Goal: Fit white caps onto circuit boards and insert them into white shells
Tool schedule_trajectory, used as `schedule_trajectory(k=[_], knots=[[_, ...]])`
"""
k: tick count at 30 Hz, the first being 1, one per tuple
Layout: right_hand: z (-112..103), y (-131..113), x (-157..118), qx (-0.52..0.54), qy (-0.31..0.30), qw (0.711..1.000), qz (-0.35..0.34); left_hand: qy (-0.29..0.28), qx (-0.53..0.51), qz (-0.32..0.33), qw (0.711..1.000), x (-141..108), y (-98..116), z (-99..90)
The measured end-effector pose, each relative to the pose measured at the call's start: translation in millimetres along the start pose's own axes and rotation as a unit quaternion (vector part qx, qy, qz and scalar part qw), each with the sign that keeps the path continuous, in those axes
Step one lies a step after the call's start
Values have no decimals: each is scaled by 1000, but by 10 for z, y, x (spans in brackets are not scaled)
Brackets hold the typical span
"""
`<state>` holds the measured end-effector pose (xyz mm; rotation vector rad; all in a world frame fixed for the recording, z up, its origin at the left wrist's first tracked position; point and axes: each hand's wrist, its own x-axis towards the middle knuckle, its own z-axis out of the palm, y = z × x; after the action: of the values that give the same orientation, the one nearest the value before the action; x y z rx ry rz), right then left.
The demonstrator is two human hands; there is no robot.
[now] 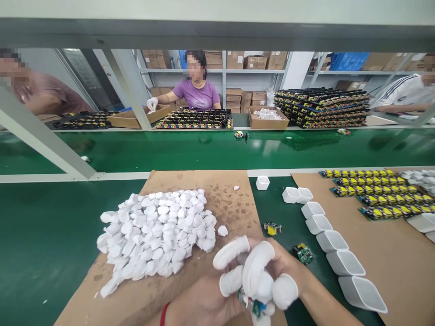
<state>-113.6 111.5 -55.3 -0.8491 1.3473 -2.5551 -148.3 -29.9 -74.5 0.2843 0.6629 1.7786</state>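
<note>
My left hand (212, 294), with a red band at the wrist, and my right hand (272, 260) meet at the lower middle. White finger cots cover their fingertips. Between them is a small green circuit board (252, 306), partly hidden by the fingers, which are closed around it. Left of my hands, a big pile of small white rounded pieces (159, 231) lies on a brown cardboard sheet (231, 203). One loose white piece (222, 231) rests near the pile. Two more circuit boards, one with yellow on top (273, 228) and one green side up (303, 253), lie to the right.
Several white plastic cups (343, 261) form a slanting row at right. Rows of yellow-topped boards (387, 199) lie beyond them. A green conveyor belt (190, 151) crosses ahead, behind a metal frame post (44, 131). Co-workers sit across it, near stacked black trays (322, 108).
</note>
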Motion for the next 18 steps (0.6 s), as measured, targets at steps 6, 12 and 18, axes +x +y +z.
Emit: schedule_trajectory(k=[6,12,18], knots=[[10,4,-8,-11,14,1000,-13,12,17,11,1000,25,26,50],[53,-33,39,-28,32,998,-46,18,9,-3,1000,42,90,118],[114,-95,133,-157,87,975,-132,1,46,32,998,67,167,184]])
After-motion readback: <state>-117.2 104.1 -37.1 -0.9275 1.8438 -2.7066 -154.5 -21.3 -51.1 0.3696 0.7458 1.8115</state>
